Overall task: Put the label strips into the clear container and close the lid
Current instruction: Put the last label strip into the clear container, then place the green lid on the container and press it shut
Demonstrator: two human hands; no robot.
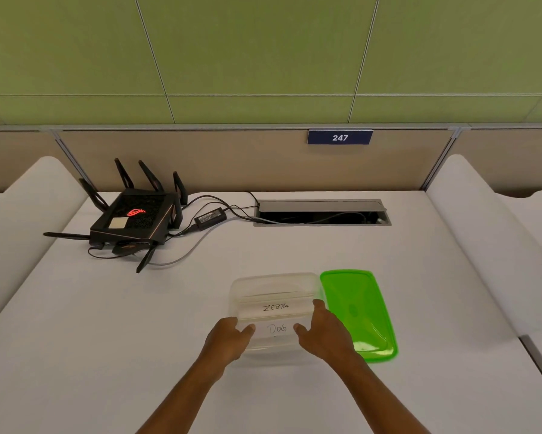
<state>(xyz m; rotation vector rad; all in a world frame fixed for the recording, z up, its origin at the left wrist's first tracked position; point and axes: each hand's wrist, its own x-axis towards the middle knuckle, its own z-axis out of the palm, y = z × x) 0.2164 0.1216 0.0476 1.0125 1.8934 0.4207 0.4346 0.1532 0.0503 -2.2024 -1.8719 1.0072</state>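
- Left hand [229, 338]: at the near-left corner of the clear container [276, 286], fingers curled about the near wall with the thumb inside; judged to steady the box and hold the near strip.
- Right hand [322, 330]: at the near-right side, fingers bent over the rim and the thumb reaching inward toward the same strip; a matching grip, likely to seat the paper flat.
- Label strip marked DOG [277, 329]: inside the container at its near end, between the two thumbs.
- Label strip marked ZEBRA [276, 307]: farther in, lying across the container's width.
- Green lid [357, 311]: off, flat on the white desk [106, 339], touching the container's right side; kept within reach for closing, not yet done.
- Black router [135, 217]: far left, cables running to the cable tray [321, 213].
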